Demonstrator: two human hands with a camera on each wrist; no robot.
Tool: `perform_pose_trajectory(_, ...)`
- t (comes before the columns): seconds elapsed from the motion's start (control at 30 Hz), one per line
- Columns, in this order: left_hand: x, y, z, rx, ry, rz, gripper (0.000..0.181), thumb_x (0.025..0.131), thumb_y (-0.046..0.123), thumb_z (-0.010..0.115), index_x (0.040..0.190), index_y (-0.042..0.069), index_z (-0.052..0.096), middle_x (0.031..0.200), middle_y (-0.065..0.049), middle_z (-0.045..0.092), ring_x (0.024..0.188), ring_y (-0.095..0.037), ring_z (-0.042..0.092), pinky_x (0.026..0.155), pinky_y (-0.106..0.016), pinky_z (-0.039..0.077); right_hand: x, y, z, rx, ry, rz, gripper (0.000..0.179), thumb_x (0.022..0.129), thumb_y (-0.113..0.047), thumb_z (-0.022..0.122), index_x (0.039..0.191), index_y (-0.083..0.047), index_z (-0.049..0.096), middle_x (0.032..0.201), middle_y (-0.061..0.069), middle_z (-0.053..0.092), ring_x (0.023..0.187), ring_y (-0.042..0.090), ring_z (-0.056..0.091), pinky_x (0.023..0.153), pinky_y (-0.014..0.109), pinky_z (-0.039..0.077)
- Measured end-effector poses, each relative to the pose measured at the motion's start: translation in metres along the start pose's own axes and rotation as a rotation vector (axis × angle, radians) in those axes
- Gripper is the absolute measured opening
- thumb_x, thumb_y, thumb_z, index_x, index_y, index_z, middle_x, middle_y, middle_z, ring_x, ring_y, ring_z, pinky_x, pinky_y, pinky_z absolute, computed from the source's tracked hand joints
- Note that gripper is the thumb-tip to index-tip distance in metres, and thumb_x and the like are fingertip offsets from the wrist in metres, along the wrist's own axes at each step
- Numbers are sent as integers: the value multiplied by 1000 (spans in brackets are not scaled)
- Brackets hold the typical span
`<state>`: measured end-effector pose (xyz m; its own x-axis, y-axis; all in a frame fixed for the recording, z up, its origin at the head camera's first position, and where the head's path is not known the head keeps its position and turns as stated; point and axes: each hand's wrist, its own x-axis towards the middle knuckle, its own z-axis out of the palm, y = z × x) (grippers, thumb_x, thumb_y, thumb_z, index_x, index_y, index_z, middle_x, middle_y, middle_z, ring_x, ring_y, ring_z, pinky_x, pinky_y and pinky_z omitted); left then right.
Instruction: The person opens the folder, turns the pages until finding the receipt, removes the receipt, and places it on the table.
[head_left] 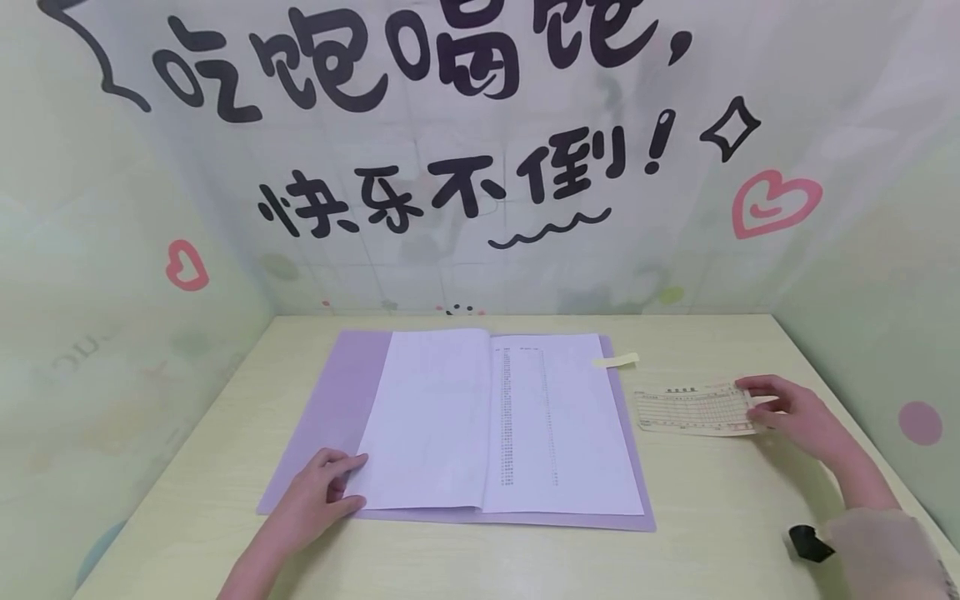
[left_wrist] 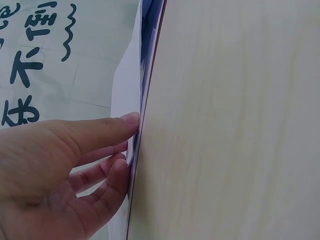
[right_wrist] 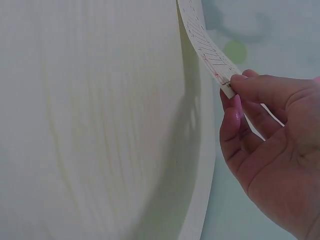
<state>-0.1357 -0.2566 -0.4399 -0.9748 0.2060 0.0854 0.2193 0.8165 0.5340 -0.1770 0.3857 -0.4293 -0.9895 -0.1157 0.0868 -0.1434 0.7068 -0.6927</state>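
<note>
On the table lies an open lilac folder (head_left: 330,400) holding white pages. Its left page (head_left: 427,417) is blank, and the right page (head_left: 577,425) carries narrow printed columns. My left hand (head_left: 311,492) rests at the lower left corner of the blank page, thumb and fingertips touching the paper near its edge; the left wrist view shows the thumb (left_wrist: 110,131) at the page edge. My right hand (head_left: 798,417) pinches the right end of a cream printed form slip (head_left: 693,410) between thumb and fingers. In the right wrist view the slip (right_wrist: 207,50) bends up off the table.
A pale yellow sticky tab (head_left: 618,361) sticks out from the right page's upper edge. A black piece (head_left: 810,543) sits by the right sleeve (head_left: 885,550). Printed curtain-like walls (head_left: 420,275) enclose the pale wood table (head_left: 712,500) at the back and sides.
</note>
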Motion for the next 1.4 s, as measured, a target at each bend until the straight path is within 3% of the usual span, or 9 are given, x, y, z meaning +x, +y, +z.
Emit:
perform_pose_trajectory(0.17, 0, 0, 0, 1, 2, 5, 51, 71, 9, 78, 119, 3, 63, 97, -2, 50, 71, 0, 40, 61, -17, 39, 2, 4, -1, -2, -15, 15, 43, 87, -11, 63, 126, 0, 50, 107, -23, 52, 81, -10, 54, 63, 23, 53)
perform_pose_trajectory(0.37, 0, 0, 1, 6, 5, 5, 51, 71, 9, 78, 119, 3, 63, 97, -2, 51, 71, 0, 40, 62, -17, 40, 5, 4, -1, -19, -55, 68, 46, 86, -11, 63, 129, -1, 48, 117, 13, 56, 82, -11, 52, 64, 23, 52)
perform_pose_trajectory(0.47, -1, -1, 1, 3, 5, 5, 51, 71, 9, 78, 119, 4, 63, 97, -2, 51, 72, 0, 40, 62, -17, 40, 6, 2, 0, -18, -84, 100, 50, 85, -11, 64, 130, 0, 46, 120, 22, 53, 81, -9, 51, 64, 23, 51)
perform_pose_trajectory(0.63, -2, -1, 1, -3, 7, 4, 51, 71, 9, 78, 119, 4, 63, 97, -2, 51, 72, 0, 40, 62, -17, 40, 6, 1, 2, -25, -114, 144, 53, 84, -12, 65, 131, 1, 45, 115, 23, 54, 81, -3, 50, 63, 23, 49)
perform_pose_trajectory(0.93, -1, -2, 1, -8, 6, -3, 51, 71, 10, 78, 120, 4, 63, 100, -3, 52, 73, -1, 42, 63, -17, 41, 8, 2, 5, -124, -139, 187, 53, 84, -14, 66, 130, 2, 47, 106, 21, 52, 88, 21, 48, 62, 22, 42)
perform_pose_trajectory(1.4, -1, -2, 1, -13, 7, -10, 51, 72, 10, 78, 120, 4, 63, 99, -2, 51, 73, -1, 41, 63, -17, 40, 9, 7, 9, -152, -150, 170, 52, 82, -10, 67, 129, 4, 49, 108, 22, 49, 89, 24, 47, 62, 23, 42)
